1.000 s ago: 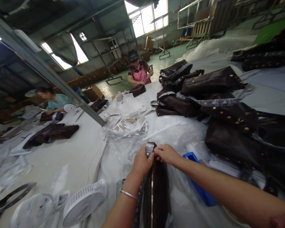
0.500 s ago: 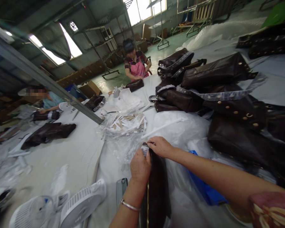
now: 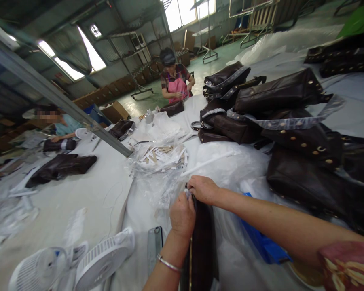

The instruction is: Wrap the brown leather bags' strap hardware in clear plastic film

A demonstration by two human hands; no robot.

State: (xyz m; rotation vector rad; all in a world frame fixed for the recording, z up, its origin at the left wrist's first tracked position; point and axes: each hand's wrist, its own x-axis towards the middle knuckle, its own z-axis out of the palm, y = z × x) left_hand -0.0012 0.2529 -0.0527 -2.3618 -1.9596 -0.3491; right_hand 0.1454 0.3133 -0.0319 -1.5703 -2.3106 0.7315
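Note:
A dark brown leather bag [image 3: 204, 238] with a gold zip line lies lengthwise in front of me on clear plastic. My left hand [image 3: 182, 216], a bangle on its wrist, is closed on the bag's near top end. My right hand [image 3: 202, 189] curls over the same end, fingers pinched on a small plastic-wrapped silvery piece between the two hands. Most of that piece is hidden by my fingers.
A heap of brown studded bags [image 3: 279, 121] fills the right. A plastic bag of paper tags [image 3: 160, 155] lies ahead, a blue tray [image 3: 261, 242] under my right arm, a phone [image 3: 155, 242] and small white fans [image 3: 104, 254] at the left. Two people work across the white table [image 3: 87, 194].
Both hands have drawn back toward me along the bag's end, and the wrapped piece, plainly visible a second ago, is now mostly covered. The camera view has tilted a little.

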